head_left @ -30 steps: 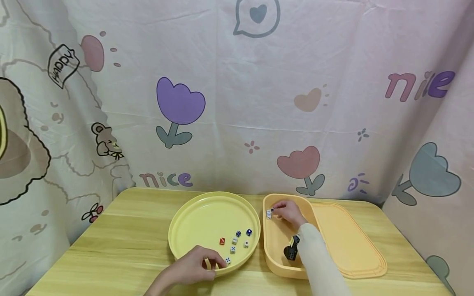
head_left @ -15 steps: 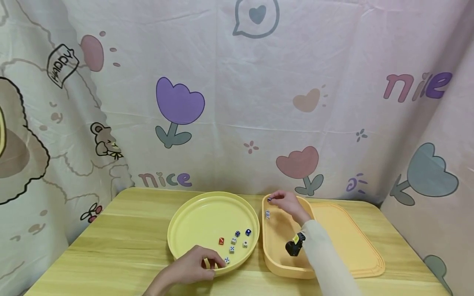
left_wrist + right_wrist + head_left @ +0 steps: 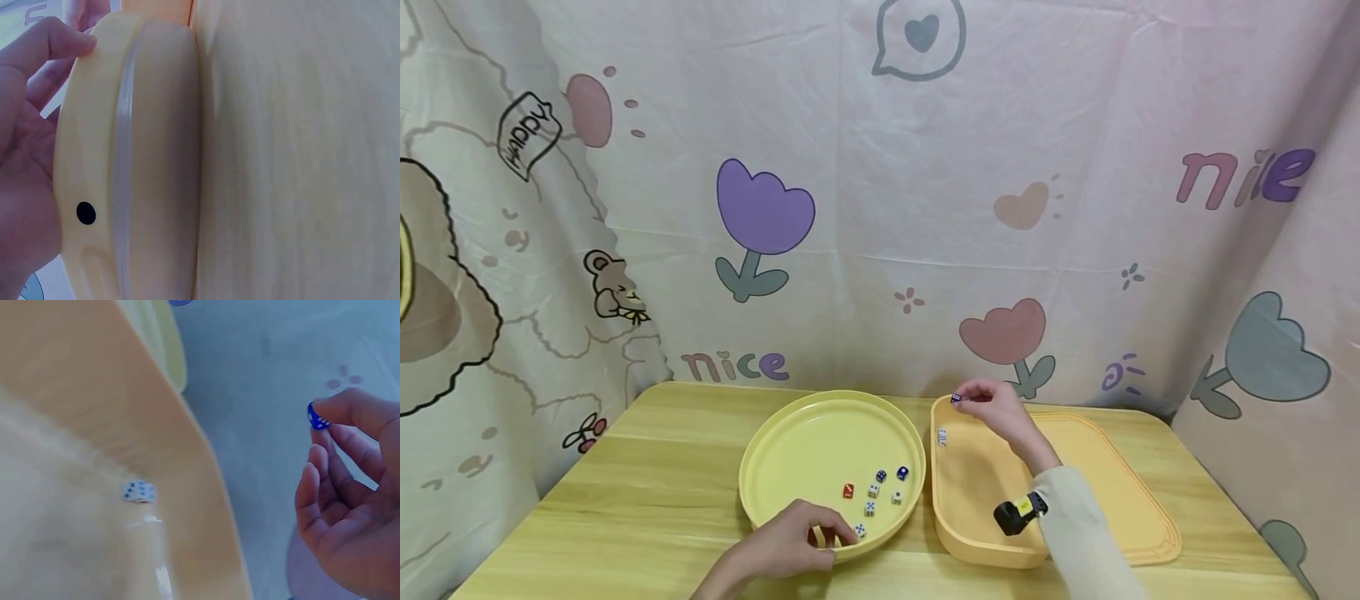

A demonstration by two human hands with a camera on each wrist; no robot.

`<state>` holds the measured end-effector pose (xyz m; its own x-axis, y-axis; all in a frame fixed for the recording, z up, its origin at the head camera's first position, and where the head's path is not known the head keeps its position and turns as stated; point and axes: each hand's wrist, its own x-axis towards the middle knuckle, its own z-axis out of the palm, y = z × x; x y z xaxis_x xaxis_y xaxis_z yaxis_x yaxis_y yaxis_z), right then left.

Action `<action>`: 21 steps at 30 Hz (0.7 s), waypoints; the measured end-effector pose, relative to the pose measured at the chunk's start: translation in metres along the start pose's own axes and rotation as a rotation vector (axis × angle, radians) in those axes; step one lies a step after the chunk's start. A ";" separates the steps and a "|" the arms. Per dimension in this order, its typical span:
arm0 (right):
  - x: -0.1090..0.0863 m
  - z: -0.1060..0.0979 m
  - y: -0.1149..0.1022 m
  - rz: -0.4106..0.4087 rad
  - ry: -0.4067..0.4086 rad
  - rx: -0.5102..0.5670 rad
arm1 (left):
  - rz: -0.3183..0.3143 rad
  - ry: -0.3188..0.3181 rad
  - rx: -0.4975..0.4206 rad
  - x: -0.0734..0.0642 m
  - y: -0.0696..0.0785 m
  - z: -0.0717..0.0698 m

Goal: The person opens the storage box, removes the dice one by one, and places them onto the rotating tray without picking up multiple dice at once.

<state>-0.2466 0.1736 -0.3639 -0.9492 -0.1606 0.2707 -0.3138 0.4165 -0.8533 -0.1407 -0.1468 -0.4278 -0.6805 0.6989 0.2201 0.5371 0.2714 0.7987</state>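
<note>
My left hand (image 3: 793, 537) grips the near rim of a round yellow tray (image 3: 805, 402), thumb outside and fingers over the edge. The thumb presses the tray's outer wall (image 3: 87, 144) in the left wrist view. A red die (image 3: 848, 491) and several blue and white dice lie in the tray's near right part; one white die (image 3: 860, 530) is right by my left fingertips. My right hand (image 3: 1000, 410) pinches a blue die (image 3: 319, 417) between thumb and fingers, over the far end of an orange box (image 3: 955, 546). White dice (image 3: 139, 491) sit close together inside, against the box's left wall.
An orange lid (image 3: 1112, 475) lies flat on the wooden table (image 3: 625, 483), right of the box. Tray and box stand side by side with a narrow gap. A printed curtain (image 3: 865, 192) hangs behind the table. A black camera (image 3: 1015, 514) is strapped to my right wrist.
My right hand has lifted the blue die from beside the white dice up to the box's far rim, then shifted slightly right. My left hand stays on the tray.
</note>
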 end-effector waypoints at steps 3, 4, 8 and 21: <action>-0.008 -0.002 -0.007 -0.016 0.002 -0.001 | -0.007 0.001 0.006 0.000 0.000 0.000; -0.011 -0.001 -0.009 -0.017 0.004 -0.001 | -0.003 0.001 0.010 0.000 -0.001 0.000; -0.023 0.002 -0.016 -0.017 0.015 0.002 | 0.000 0.000 0.024 0.000 -0.002 0.001; -0.056 0.023 -0.037 -0.058 -0.020 0.011 | 0.002 -0.005 0.013 -0.001 -0.002 0.000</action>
<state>-0.1810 0.1464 -0.3580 -0.9288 -0.2018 0.3109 -0.3677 0.3958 -0.8415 -0.1411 -0.1474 -0.4293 -0.6767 0.7029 0.2191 0.5450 0.2782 0.7909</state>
